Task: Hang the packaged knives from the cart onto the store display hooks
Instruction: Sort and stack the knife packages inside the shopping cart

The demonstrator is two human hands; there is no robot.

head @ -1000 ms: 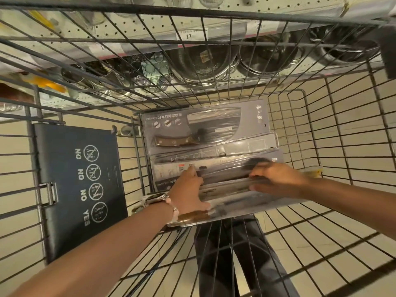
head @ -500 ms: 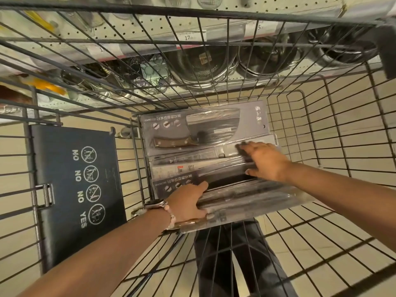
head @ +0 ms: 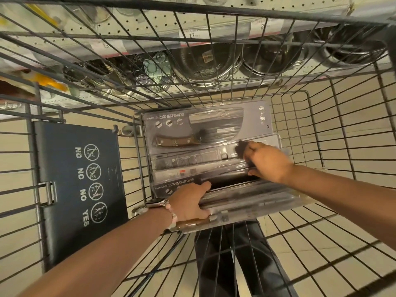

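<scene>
Down inside the wire cart [head: 321,133], a row of packaged knives [head: 205,159] stands on edge along the middle of the basket floor, leaning back like files, so the far pack's face shows a cleaver with a wooden handle [head: 171,142] under clear plastic. Off to the left side of the cart hangs a dark child-seat flap [head: 72,185] with NO/YES icons printed on it. Past the far rim of the cart is a store shelf with steel bowls [head: 205,61] and strainers. Left hand [head: 189,203] grips the near packs, thumb hooked over their top edge and fingers wrapped round the front one. Right hand [head: 266,161] is further back in the row, fingers curled over the top edge of a middle pack and pinching it. There's a watch [head: 156,203] on the left wrist.
</scene>
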